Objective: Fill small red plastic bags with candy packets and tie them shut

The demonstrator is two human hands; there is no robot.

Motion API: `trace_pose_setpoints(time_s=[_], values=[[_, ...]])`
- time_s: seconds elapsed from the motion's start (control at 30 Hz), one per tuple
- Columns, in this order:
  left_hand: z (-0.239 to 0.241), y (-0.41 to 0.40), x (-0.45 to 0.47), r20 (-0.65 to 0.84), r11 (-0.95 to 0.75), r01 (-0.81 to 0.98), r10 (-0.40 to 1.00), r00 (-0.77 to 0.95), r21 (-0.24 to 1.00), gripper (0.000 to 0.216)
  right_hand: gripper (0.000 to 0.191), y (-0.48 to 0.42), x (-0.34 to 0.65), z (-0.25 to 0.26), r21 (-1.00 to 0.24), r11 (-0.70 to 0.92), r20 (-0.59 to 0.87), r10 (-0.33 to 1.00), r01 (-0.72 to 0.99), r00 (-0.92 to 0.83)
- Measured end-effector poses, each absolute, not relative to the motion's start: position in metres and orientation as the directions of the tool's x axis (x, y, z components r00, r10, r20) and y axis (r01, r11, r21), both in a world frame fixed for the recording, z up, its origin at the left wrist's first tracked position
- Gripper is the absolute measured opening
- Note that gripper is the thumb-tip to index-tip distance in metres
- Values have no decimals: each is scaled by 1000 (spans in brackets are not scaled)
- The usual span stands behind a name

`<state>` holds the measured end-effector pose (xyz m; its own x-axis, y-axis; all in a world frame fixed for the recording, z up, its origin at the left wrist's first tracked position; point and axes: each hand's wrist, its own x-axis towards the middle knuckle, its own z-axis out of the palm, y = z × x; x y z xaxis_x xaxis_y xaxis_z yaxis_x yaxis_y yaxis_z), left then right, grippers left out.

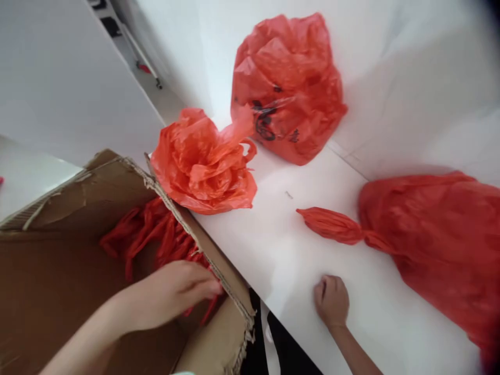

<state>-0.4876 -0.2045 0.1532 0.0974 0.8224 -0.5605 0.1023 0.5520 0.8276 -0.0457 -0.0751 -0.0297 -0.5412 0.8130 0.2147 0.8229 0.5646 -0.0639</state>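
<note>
Step now: reaching into the cardboard box (58,291) for one of the red strips (152,234) – looks like the picking-up part, not yet lifted out.
Next move: likely calls for a firm pinch on just one strip and a lift up over the torn box edge – strips lie in a tangle, so others may come along.
Left hand (175,294): down inside the box, palm down, fingers curled onto the strips at the near end of the pile; closing on them, though a full grip cannot be told.
Left arm: comes in from the bottom edge, slanting up and to the right into the box.
Right hand (332,301): resting on the white counter (281,250), curled into a loose fist, holding nothing that can be seen.
Right arm: comes up from the bottom edge, wrist flat on the counter.
Red strips: in the box, heaped against its right wall.
Tied bag (437,245): big and red, lying on the counter beside the right hand, knotted end pointing left.
Small bag (203,164): crumpled, red, at the box corner.
Back bag (287,86): red with black print, against the white wall.
</note>
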Motion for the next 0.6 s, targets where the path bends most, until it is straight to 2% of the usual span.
trace_pose_setpoints(time_s=[0.03,0.07,0.1,0.17,0.23,0.3,0.37,0.43,0.5,0.6], values=[[171,-179,-459,-459,405,235,847,268,884,18,4,-76,-47,-27,-62,567,218,811,821,-543],[182,-152,-427,-354,247,324,875,331,913,24,4,-76,-49,-25,-59,566,219,811,823,-542],[187,-123,-394,-241,99,402,916,321,910,33,4,-77,-50,-23,-57,562,216,814,825,-540],[178,-69,-329,-31,-98,603,979,199,792,48,4,-77,-51,-21,-55,550,212,822,833,-528],[154,-22,-272,168,-259,764,966,198,591,48,4,-76,-51,-21,-53,548,213,823,835,-527],[127,12,-236,241,-319,858,941,236,403,40,5,-76,-48,-22,-59,554,229,817,831,-529],[107,27,-227,161,-309,886,950,269,345,31,6,-76,-44,-24,-69,562,254,809,824,-530],[101,21,-243,62,-268,865,962,267,425,26,8,-75,-41,-26,-69,566,277,802,822,-529],[110,-9,-273,-18,-181,765,970,244,617,21,8,-74,-38,-27,-61,570,286,797,820,-532],[144,-80,-328,-178,63,434,957,231,899,16,9,-72,-37,-28,-54,584,296,784,810,-545]])
